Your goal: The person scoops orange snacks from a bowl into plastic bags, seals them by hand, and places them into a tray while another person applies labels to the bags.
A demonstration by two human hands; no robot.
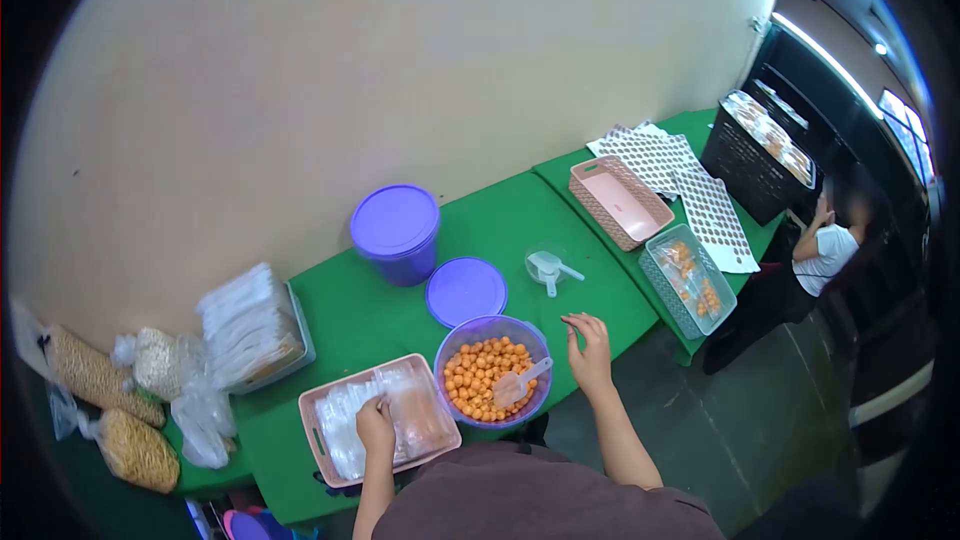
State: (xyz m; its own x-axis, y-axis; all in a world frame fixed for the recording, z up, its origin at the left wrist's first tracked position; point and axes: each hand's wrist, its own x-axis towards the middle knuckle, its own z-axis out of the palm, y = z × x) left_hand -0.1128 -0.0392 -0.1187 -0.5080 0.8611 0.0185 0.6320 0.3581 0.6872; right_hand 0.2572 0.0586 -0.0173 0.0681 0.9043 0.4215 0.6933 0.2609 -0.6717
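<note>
My left hand [376, 428] is over a pink basket [308, 410], its fingers pinched at the edge of a clear plastic bag [412, 405]. More clear bags [343, 418] lie in the basket beside it. To the right of the basket stands a purple tub [541, 348] of orange round snack balls [475, 370], with a clear scoop [512, 387] resting on them. My right hand [590, 348] is raised right of the tub, holding nothing, with the thumb apart from the fingers.
A purple lid [466, 292], a lidded purple bucket [396, 230] and a bowl with white scoops [548, 266] stand behind. Bagged snacks [140, 450] and a bin of bags [250, 325] are left. Right are baskets [620, 202], a black crate [750, 160] and a person [825, 255].
</note>
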